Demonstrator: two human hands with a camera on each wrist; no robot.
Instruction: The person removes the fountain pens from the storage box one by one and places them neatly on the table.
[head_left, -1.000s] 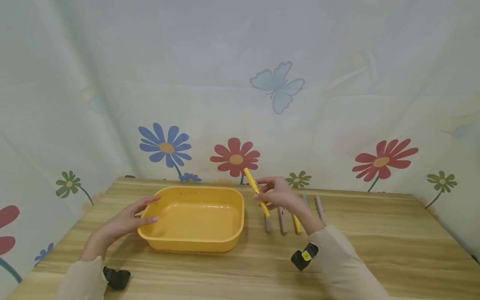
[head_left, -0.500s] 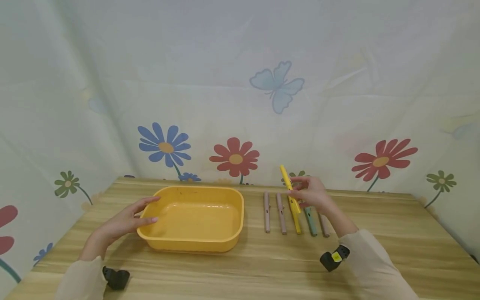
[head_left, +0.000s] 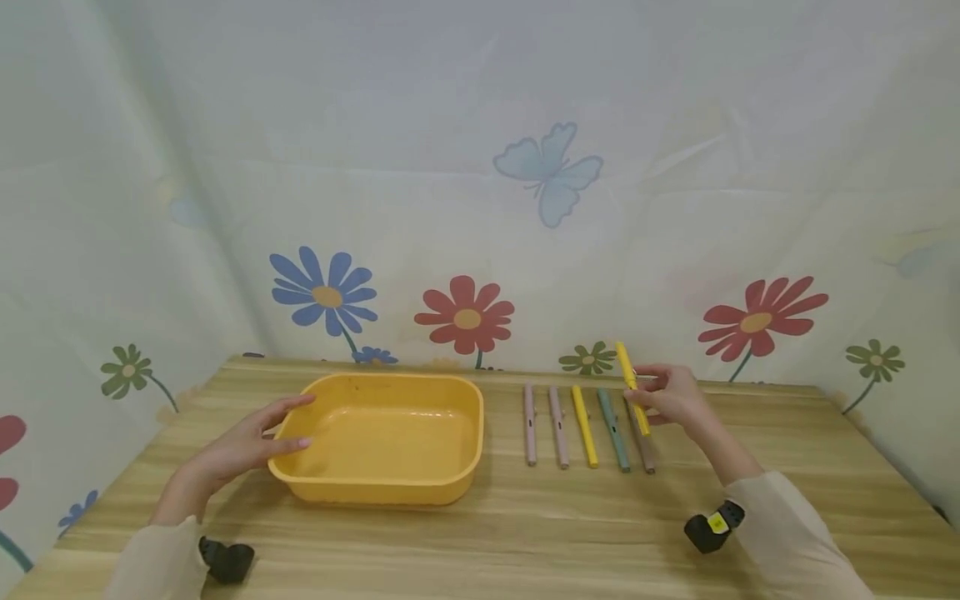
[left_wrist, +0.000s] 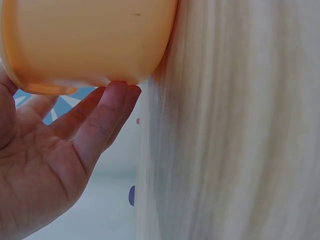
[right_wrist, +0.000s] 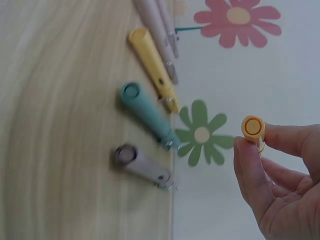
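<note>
At the left end of a yellow plastic basin point(head_left: 378, 492), my left hand point(head_left: 238, 443) grips the rim, thumb over the edge. In the left wrist view the fingertips point(left_wrist: 116, 95) press the basin's outer wall. My right hand point(head_left: 675, 395) pinches a yellow pen point(head_left: 627, 367) between thumb and fingers, held tilted above the right end of a row of pens. In that row lie two lilac pens point(head_left: 530, 425), another yellow pen point(head_left: 585, 427), a green pen point(head_left: 613, 431) and a brownish-mauve pen point(head_left: 643, 446), partly covered by the held pen.
The basin and pens rest on a wood-grain table point(head_left: 495, 542). A pale curtain point(head_left: 420, 208) printed with flowers and a butterfly hangs behind the table's far edge. Each wrist wears a small black camera point(head_left: 708, 532).
My right hand has carried the yellow pen rightward, from beside the basin, across the row to its right end. More of the row now shows. The left hand keeps its hold on the basin.
</note>
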